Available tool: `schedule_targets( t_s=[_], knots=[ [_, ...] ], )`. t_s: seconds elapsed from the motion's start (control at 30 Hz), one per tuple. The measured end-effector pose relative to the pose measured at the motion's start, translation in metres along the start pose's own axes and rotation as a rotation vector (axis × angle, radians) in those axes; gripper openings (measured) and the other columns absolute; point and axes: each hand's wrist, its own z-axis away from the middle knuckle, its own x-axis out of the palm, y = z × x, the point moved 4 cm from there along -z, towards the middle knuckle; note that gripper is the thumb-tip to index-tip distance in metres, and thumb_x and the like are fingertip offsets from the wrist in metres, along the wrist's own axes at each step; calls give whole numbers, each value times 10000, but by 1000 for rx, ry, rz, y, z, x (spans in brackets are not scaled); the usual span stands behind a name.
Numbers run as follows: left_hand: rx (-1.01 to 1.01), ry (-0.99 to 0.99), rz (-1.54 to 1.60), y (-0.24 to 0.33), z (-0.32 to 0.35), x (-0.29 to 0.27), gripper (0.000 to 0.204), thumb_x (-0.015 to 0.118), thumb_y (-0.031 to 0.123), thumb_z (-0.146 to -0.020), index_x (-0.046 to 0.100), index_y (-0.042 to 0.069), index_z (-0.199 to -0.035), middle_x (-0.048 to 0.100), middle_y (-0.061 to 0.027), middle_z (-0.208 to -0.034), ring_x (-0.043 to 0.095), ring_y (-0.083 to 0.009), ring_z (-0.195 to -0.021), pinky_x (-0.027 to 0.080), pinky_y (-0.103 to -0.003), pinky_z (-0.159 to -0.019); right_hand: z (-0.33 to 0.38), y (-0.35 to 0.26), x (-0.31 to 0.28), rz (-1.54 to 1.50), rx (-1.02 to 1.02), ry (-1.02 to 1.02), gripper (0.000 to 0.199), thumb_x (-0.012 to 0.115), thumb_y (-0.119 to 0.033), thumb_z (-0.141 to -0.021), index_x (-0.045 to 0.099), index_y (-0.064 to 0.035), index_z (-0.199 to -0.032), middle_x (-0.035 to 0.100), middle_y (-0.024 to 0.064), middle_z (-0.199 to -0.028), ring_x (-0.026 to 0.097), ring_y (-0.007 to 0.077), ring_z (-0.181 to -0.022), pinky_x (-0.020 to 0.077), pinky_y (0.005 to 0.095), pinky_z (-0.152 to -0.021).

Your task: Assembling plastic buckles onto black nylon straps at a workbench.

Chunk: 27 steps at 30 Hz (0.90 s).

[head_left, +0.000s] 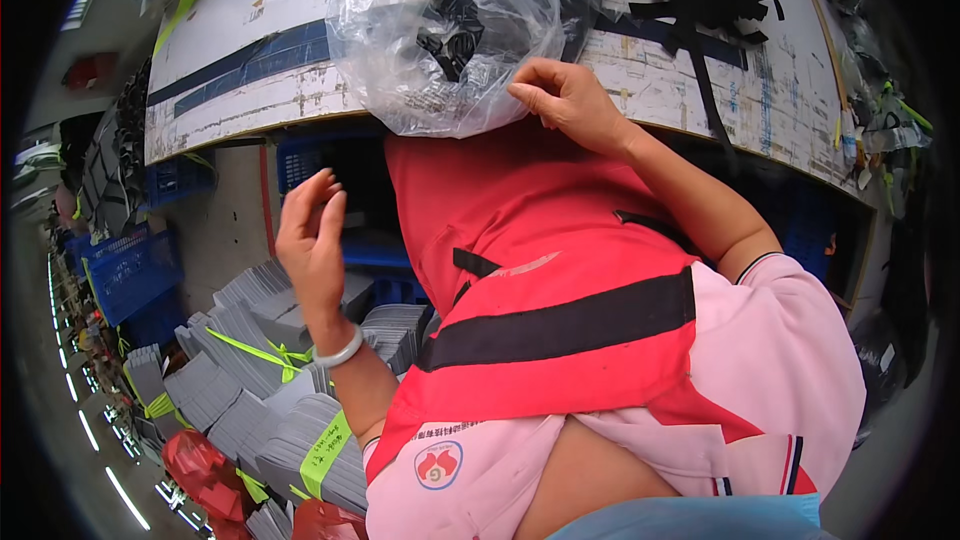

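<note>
The clear plastic bag holding black material overhangs the worktable's near edge, so a tug by the right hand, whose grip at its right side I cannot tell, might drop it nearward, the left hand being empty, fingers apart.

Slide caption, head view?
Right hand at a clear plastic bag on the worktable; left hand apart, holding nothing visible.

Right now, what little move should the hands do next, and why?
Perhaps raise the left hand to the clear, crinkled plastic bag: it looks empty and hangs apart from the bag, while the right hand is at the bag's right edge, so two hands might steady it better.
</note>
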Motion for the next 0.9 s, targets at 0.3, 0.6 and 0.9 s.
schedule_targets(
  t_s=[0.3,0.6,0.9],
  knots=[
    [503,-71,-401,39,-177,200,418,624,179,-877,545,27,-1259,590,-214,-1155,585,-360,-1020,457,-379,-912,-3,33,-9,-70,-45,11,162,601,-188,-933,629,-29,-944,616,8,-711,541,61,-594,456,230,-538],
    [466,-229,-217,33,-184,232,425,722,181,-779,569,-16,-1122,625,-221,-982,615,-395,-865,499,-411,-786,-2,28,-17,98,-274,97,133,630,-146,-900,629,-16,-927,638,102,-744,613,166,-667,480,288,-622],
    [-545,-490,1114,11,-183,195,246,662,209,-897,585,49,-1066,647,-117,-964,643,-226,-733,484,-238,-454,-1,28,-16,83,-253,73,120,631,-130,-905,632,-12,-923,614,75,-725,569,120,-644,457,263,-599]
  ],
)
